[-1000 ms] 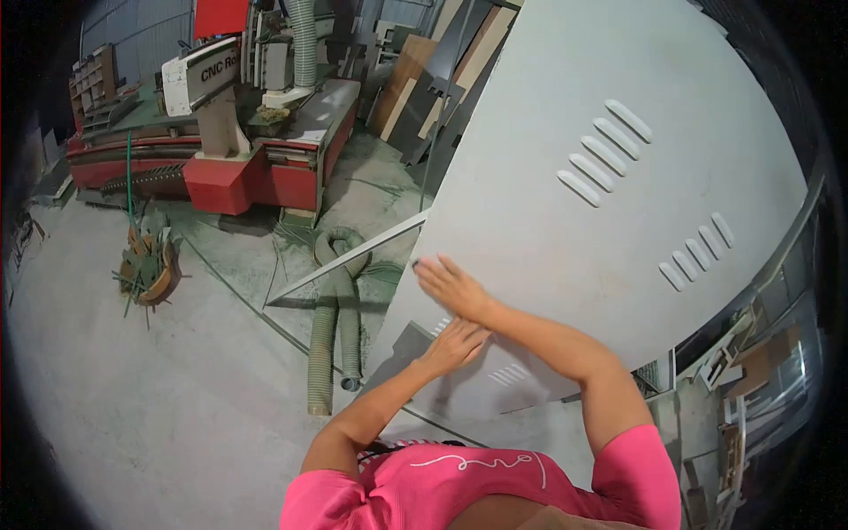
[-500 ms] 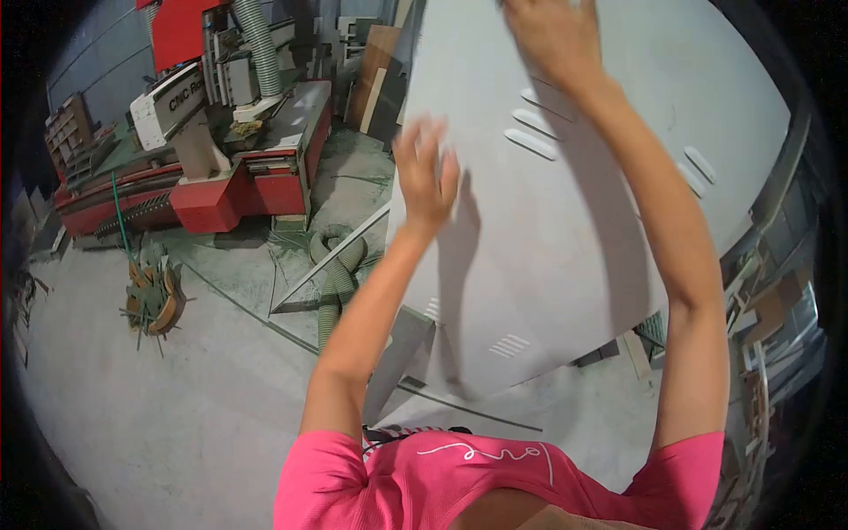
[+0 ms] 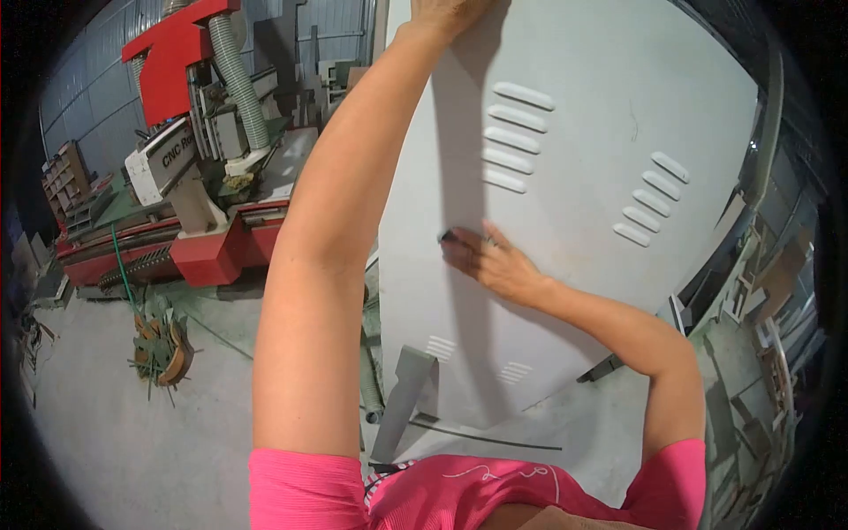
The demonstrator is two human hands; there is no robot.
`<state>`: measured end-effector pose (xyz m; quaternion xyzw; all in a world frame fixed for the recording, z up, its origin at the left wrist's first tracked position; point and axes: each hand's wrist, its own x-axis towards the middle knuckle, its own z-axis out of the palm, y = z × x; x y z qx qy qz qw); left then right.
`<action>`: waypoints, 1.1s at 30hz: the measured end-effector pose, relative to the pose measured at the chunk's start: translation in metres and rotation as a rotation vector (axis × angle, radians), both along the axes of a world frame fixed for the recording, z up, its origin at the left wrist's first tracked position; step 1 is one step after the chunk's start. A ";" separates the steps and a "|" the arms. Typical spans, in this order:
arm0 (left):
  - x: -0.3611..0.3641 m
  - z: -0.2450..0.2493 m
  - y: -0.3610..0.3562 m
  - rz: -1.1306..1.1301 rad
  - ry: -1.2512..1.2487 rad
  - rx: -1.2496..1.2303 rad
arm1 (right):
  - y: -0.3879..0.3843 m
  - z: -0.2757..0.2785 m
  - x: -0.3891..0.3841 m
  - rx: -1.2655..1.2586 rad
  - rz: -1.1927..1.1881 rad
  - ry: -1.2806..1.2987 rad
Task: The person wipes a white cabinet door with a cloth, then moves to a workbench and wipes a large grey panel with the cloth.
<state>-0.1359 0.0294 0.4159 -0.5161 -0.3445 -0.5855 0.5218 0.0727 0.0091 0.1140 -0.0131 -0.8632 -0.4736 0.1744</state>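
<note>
Working over the slotted panel [image 3: 565, 212], right hand [image 3: 503, 269] is apparently holding something dark [image 3: 449, 236], needing steady contact; left hand [image 3: 449, 11] is hiding its grip.

The CNC machine [image 3: 210, 252] stands left of the panel [image 3: 587, 124], behind the basket [image 3: 183, 360] on the floor [image 3: 106, 433].

The person's bare left hand [image 3: 450, 11], one second ago low on the large pale-grey slotted panel [image 3: 565, 247] with the right forearm crossed above it, is now up at twelve o'clock, cut by the picture's edge. The bare right hand [image 3: 505, 269], half a second ago near the top, has dropped to six o'clock of the upper slots. The arms are uncrossed, and the left one's shadow now runs down the panel.
</note>
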 end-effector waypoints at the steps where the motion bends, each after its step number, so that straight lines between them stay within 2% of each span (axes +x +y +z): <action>1: 0.000 0.002 0.005 0.052 -0.013 0.003 | -0.001 0.022 0.000 0.017 -0.030 0.036; 3: 0.002 0.003 0.009 0.089 -0.046 -0.053 | -0.003 0.079 -0.004 0.241 -0.145 0.133; 5: 0.002 0.002 0.010 0.086 -0.039 -0.037 | 0.003 0.125 -0.012 0.175 -0.007 0.304; 8: 0.001 0.000 0.009 0.082 -0.027 -0.051 | 0.001 0.168 -0.013 0.127 0.010 0.444; 10: 0.000 -0.002 0.008 0.065 0.000 -0.013 | 0.004 0.179 -0.007 0.185 -0.058 0.607; 14: -0.004 -0.005 0.008 0.078 0.027 -0.037 | 0.008 0.134 0.005 0.121 -0.097 0.555; 20: -0.003 -0.006 0.007 0.077 0.021 -0.076 | 0.000 0.004 0.043 -0.209 0.011 0.060; 24: -0.002 -0.007 0.006 0.083 0.016 -0.079 | -0.002 -0.016 0.066 -0.275 -0.027 -0.103; 26: -0.002 -0.007 0.007 0.099 0.008 -0.070 | -0.001 0.018 0.071 -0.235 0.005 0.041; 28: -0.002 -0.007 0.007 0.094 0.003 -0.070 | -0.010 0.074 0.067 -0.150 -0.078 0.260; 32: -0.001 -0.008 0.010 0.094 -0.012 -0.072 | -0.003 0.161 0.057 0.126 -0.110 0.578; 33: 0.000 -0.010 0.010 0.092 -0.017 -0.076 | -0.002 0.177 0.055 0.117 -0.125 0.585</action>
